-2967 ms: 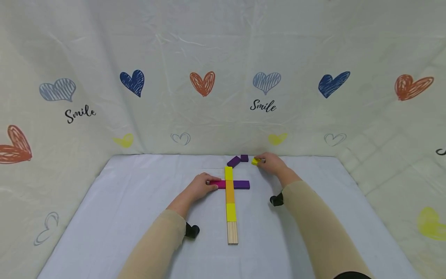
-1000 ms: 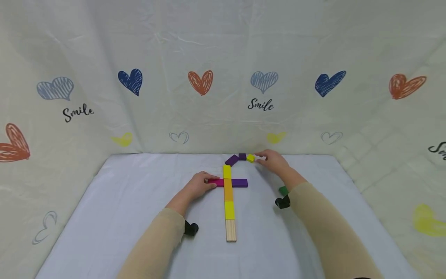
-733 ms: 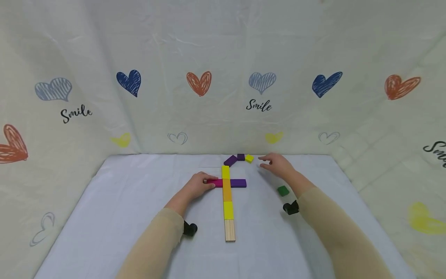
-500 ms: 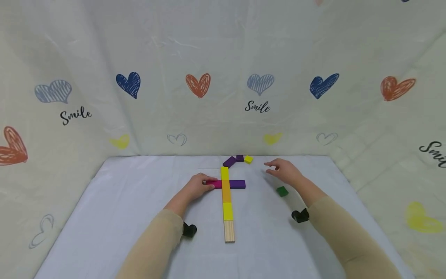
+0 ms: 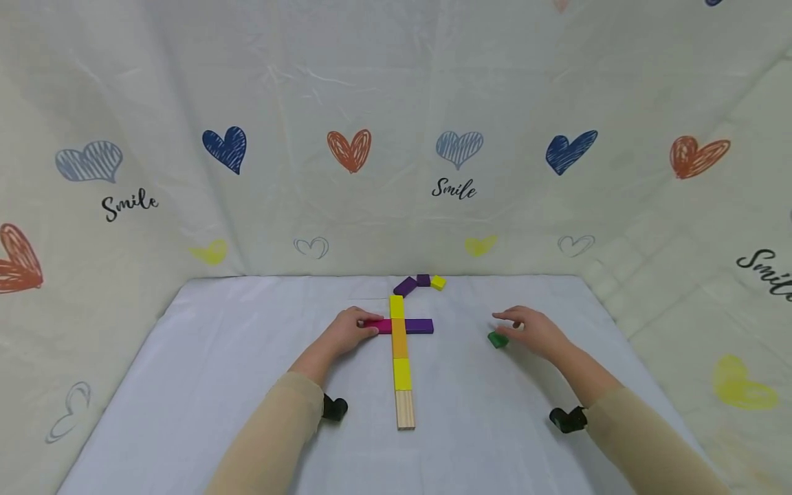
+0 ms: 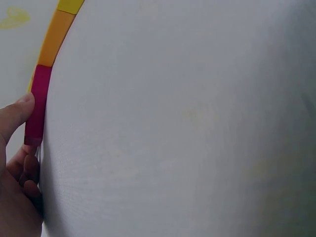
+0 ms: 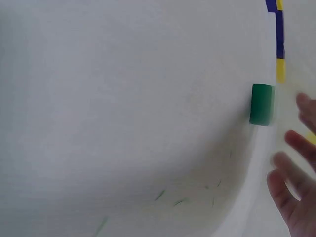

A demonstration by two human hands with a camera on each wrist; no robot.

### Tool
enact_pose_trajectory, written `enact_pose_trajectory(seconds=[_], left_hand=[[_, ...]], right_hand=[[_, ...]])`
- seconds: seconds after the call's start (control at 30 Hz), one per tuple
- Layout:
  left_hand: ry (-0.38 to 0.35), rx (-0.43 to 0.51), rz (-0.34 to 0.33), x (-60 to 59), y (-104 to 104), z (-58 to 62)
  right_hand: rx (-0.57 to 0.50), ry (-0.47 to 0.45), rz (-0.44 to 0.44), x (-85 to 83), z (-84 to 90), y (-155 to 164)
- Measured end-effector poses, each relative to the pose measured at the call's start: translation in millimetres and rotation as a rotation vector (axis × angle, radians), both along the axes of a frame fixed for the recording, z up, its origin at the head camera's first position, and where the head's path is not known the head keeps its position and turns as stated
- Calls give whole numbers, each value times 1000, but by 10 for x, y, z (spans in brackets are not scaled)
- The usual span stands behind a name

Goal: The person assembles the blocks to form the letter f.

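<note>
Left hand [image 5: 346, 331] pinching the magenta block [image 5: 379, 325] at 9 o'clock of the block cross [image 5: 399, 344], right hand [image 5: 533, 332] spread loosely just beside the green block [image 5: 497, 339] at 3 o'clock on the worktop [image 5: 204, 357]: a clumsy snatch could flick it away.

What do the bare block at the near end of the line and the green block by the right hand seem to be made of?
The bare block looks like unpainted wood: pale tan with fine lengthwise grain lines. The green block, next to the right hand, has an even, matte green coat with no grain showing; probably painted wood like the rest, though the paint hides its material.
</note>
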State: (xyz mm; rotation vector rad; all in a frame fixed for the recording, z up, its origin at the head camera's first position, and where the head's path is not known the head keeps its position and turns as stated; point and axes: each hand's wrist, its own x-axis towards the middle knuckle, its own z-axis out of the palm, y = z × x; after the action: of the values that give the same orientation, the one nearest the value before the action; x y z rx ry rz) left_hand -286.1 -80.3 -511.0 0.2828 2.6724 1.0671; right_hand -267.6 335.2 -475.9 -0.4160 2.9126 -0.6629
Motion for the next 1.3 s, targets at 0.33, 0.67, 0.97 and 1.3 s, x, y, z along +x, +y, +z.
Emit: enact_pose_trajectory(seconds=[0.33, 0.67, 0.97, 1.3], left_hand=[[-2, -20, 13, -14, -9, -27], [-5, -8, 9, -27, 0, -31], [-2, -25, 5, -48, 6, -47], [4, -20, 0, -59, -3, -87]], right_hand=[[-7, -67, 20, 118, -35, 5], [-37, -48, 78, 102, -124, 55], [-21, -24, 61, 81, -127, 47], [13, 34, 73, 17, -63, 11]])
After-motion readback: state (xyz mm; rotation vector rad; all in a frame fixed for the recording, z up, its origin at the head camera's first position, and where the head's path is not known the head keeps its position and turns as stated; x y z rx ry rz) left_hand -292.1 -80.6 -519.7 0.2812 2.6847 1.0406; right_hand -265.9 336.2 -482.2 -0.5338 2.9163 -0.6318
